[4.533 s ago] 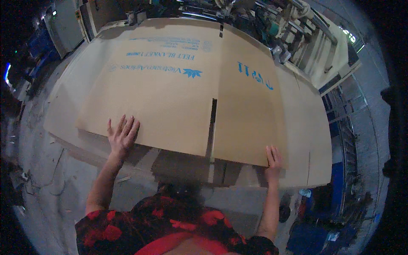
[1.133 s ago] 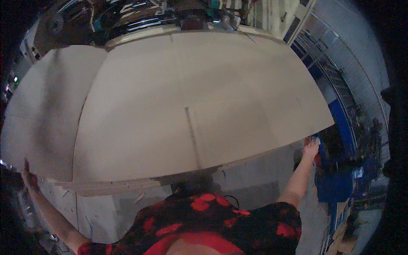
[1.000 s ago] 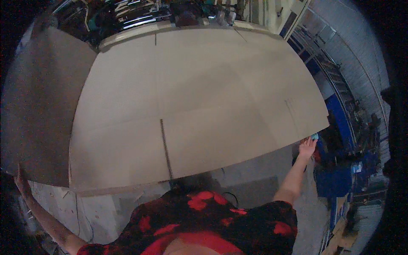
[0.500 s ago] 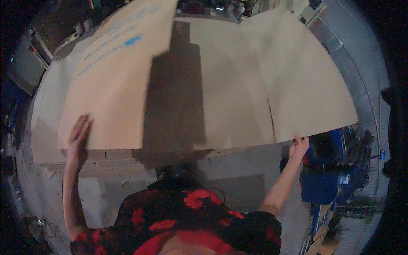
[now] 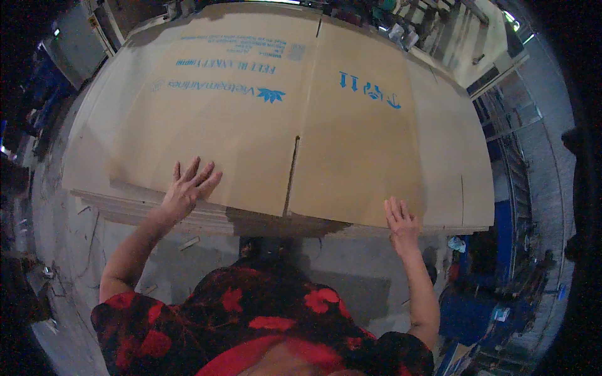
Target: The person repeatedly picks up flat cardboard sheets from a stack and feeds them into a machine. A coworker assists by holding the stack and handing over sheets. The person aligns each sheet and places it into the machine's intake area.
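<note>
A flat brown cardboard sheet with blue print lies on a stack of cardboard sheets in front of me. A crease and a slot divide it into a wider left panel and a narrower right one. My left hand rests on the left panel close to its near edge, fingers spread. On the right panel, my right hand lies at the near edge with its fingers stretched out over the board. Neither hand grips anything. The stack shows on both sides of the printed sheet.
Below the stack's near edge is a grey floor with small scraps on it. Blue bins stand at the lower right. Machine parts are beyond the far right of the stack. A dark blue shape is at the far left.
The board that was partly raised on the right now lies flat, its printed face showing. My left hand has moved right; my right hand has left its pinch on the edge and moved left.
</note>
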`<state>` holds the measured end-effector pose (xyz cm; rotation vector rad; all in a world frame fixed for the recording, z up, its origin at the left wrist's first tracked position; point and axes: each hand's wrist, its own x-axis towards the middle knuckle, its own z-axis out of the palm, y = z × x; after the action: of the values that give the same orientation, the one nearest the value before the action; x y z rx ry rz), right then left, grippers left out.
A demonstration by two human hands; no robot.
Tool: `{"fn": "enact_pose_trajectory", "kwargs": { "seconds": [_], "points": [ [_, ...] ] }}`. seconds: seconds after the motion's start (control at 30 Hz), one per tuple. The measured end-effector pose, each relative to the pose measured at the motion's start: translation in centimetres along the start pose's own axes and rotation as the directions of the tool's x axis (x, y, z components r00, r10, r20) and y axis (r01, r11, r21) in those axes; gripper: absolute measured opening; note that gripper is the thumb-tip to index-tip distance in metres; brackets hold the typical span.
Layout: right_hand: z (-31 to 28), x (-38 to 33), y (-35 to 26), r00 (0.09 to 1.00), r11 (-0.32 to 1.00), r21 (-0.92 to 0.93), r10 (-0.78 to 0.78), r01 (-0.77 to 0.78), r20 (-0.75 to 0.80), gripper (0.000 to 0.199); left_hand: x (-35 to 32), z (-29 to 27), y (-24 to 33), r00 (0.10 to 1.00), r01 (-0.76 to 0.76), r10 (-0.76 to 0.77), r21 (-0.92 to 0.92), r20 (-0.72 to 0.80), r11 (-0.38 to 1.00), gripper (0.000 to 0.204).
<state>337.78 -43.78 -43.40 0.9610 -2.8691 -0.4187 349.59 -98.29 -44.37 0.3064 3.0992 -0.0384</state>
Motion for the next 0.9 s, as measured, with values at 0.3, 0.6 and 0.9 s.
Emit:
{"fn": "enact_pose_trajectory", "kwargs": {
  "seconds": [0.3, 0.6, 0.9],
  "points": [
    [2.0, 1.4, -0.4, 0.997, 0.992, -0.113, 0.067, -0.063, 0.029, 0.059, 0.4, 0.5, -0.2, 0.997, 0.057, -0.057, 0.012, -0.046, 0.998, 0.054],
    [3.1, 2.7, 0.6, 0.997, 0.998, -0.052, 0.027, -0.031, -0.076, 0.059, 2.0, 3.2, -0.2, 0.966, 0.166, -0.124, 0.178, -0.227, 0.970, 0.049],
    [5.1, 3.9, 0.3, 0.872, 0.999, -0.024, 0.022, -0.038, -0.488, 0.052, 1.3, 1.0, -0.3, 0.895, 0.176, -0.130, 0.070, -0.426, 0.982, 0.046]
  ]
}}
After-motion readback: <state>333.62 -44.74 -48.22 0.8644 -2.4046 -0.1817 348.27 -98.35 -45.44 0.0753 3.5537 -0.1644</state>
